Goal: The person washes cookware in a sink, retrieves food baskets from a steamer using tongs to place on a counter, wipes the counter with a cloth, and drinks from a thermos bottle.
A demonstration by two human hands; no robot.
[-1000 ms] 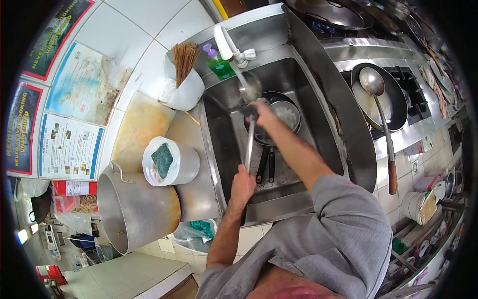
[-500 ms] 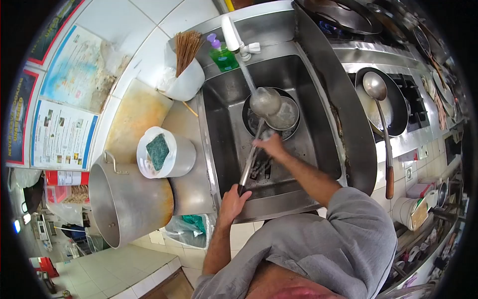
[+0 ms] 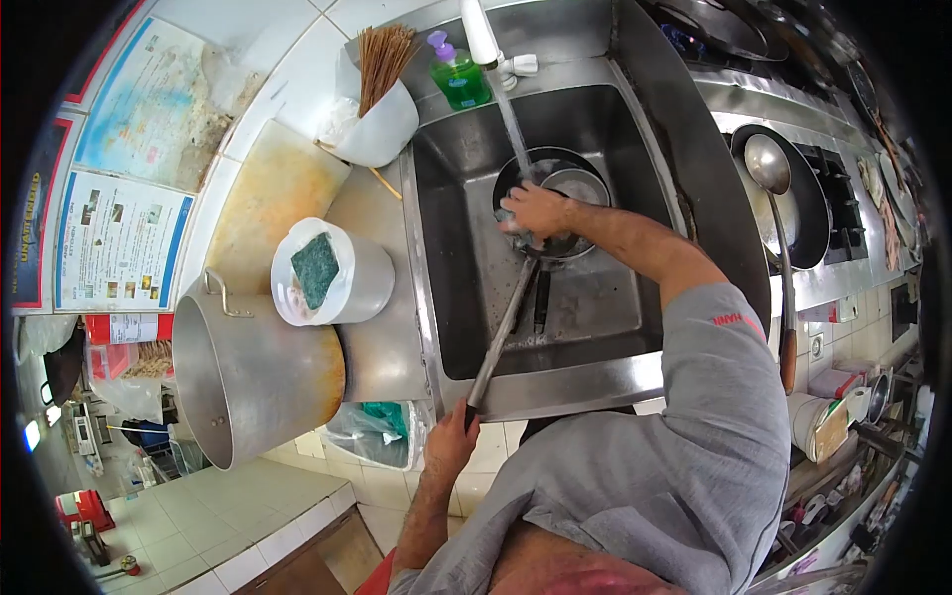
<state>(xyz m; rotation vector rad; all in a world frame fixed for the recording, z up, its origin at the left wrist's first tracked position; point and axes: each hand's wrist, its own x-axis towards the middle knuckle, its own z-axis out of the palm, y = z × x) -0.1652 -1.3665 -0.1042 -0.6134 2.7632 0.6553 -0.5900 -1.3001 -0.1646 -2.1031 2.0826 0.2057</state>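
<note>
My left hand [image 3: 451,441] is closed round the dark end of a long metal ladle's handle [image 3: 501,337], at the sink's front edge. The ladle slopes up into the sink, its bowl end mostly hidden by my right hand [image 3: 538,213]. The right fingers curl down over that end under the running tap water; whether they also hold a scrubber is hidden. Beneath lies a black pan [image 3: 508,181] with a round metal vessel [image 3: 587,185] inside it. A black handle [image 3: 541,300] points towards me on the sink floor.
The steel sink [image 3: 615,317] has a white tap [image 3: 480,35] and green soap bottle [image 3: 461,79] behind. Left stand a white tub [image 3: 362,283] with a green scouring pad [image 3: 315,270], a large pot [image 3: 263,382] and a stick-filled container [image 3: 382,134]. A wok [image 3: 813,208] sits right.
My right hand has moved up from the ladle's handle onto its bowl. My left hand has drawn slightly lower, bringing the ladle towards me. The view has shifted a little.
</note>
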